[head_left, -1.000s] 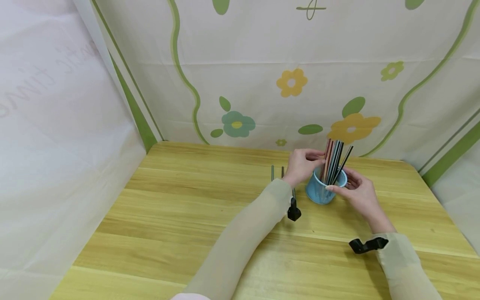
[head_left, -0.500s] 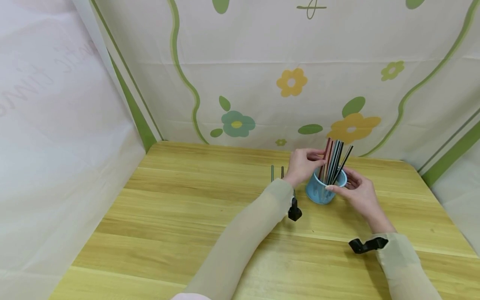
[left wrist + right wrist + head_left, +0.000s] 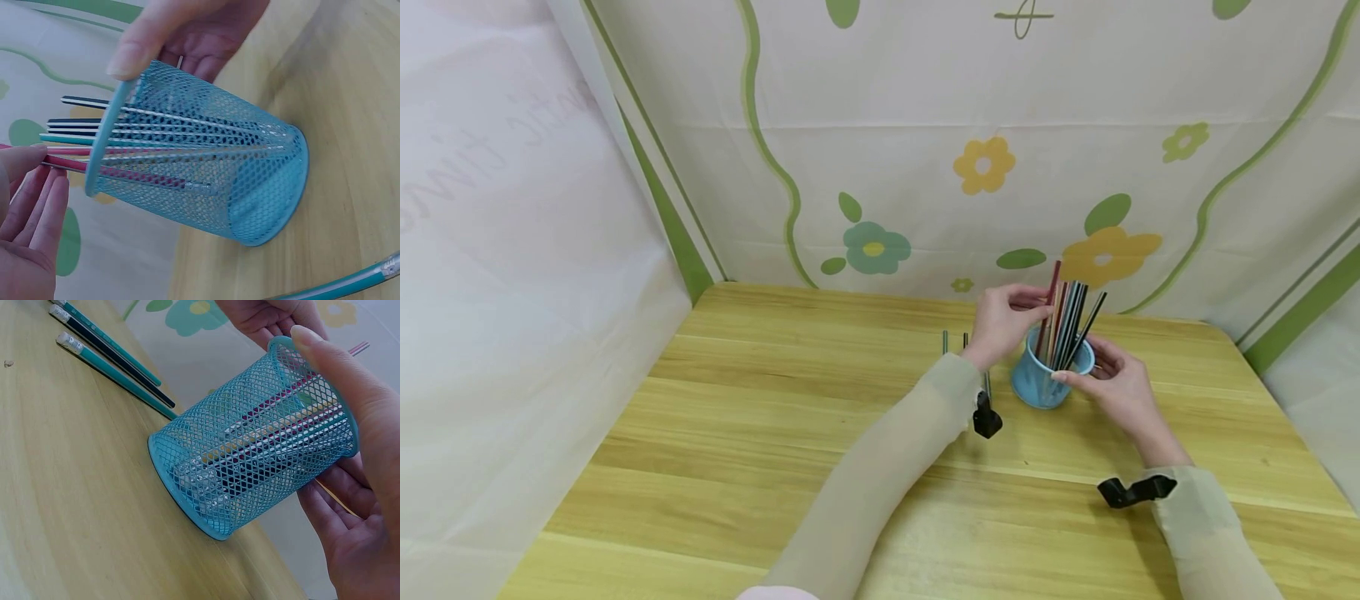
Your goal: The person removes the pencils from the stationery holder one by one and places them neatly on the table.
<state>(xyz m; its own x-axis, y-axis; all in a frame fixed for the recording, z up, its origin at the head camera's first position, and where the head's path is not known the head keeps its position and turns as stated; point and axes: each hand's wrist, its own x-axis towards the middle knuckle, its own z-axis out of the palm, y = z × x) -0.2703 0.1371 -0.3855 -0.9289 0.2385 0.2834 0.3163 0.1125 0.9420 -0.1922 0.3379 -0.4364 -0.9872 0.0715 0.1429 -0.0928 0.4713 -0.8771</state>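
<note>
A blue mesh pencil cup (image 3: 1033,390) stands at the table's back right with several pencils (image 3: 1071,321) in it. My left hand (image 3: 998,327) pinches a red pencil (image 3: 144,177) between thumb and fingers above the rim. Its eraser end is inside the cup, raised off the bottom in the left wrist view. My right hand (image 3: 1116,390) grips the cup from the right, thumb at the rim and fingers round the far side. The other pencils, dark, teal, red and yellowish, lean together with their eraser ends down at the bottom.
Left of the cup, two teal pencils and a dark pencil (image 3: 109,347) lie side by side on the wooden table (image 3: 737,433). My left forearm partly hides them in the head view. A flower-patterned cloth (image 3: 917,183) hangs behind the table.
My left hand has drawn the red pencil apart from the bunch and raised it a little. My right hand and the cup have stayed in place.
</note>
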